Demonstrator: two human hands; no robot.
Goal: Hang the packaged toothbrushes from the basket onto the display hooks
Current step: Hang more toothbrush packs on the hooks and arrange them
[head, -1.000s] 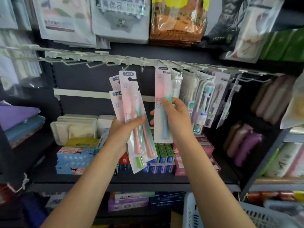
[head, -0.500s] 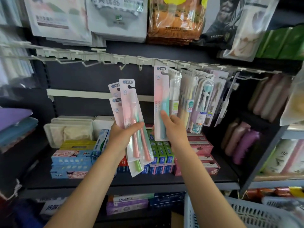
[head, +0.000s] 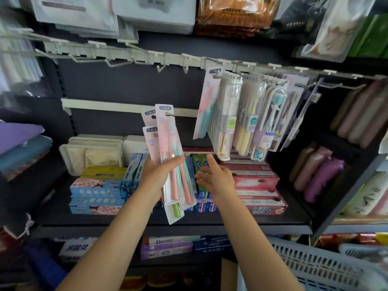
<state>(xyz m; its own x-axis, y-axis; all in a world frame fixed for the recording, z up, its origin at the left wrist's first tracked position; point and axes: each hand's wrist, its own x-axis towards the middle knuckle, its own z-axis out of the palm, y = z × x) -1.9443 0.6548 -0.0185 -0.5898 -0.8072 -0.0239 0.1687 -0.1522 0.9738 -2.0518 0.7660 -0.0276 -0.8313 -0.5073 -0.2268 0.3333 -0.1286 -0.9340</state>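
- The dark shelf (head: 273,219) spans the scene and carries stacked boxes: red toothpaste boxes (head: 257,185) on the right, green and blue toothpaste boxes (head: 199,164) in the middle, pale blue cartoon boxes (head: 94,194) on the left.
- A white slotted basket (head: 315,267) sits at the near right corner, below the shelf; what lies in it is too blurred to tell.
- A white hook rail (head: 147,57) runs across the dark back panel above the shelf, with several bare display hooks (head: 160,68) on its left and middle stretch.
- Rows of packaged toothbrushes (head: 247,120) hang crowded on the hooks right of centre.
- At the left end of that row hangs one pink-carded toothbrush pack (head: 206,103), tilted, with a teal brush inside and nothing touching it.
- The left hand (head: 159,173) grips a fanned bundle of pink toothbrush packs (head: 168,152), fingers wrapped over their front; the packs stand upright, pink and green handles showing at the bottom.
- The right hand (head: 216,175) holds nothing, fingers spread and relaxed, just right of the bundle and below the hanging pack.
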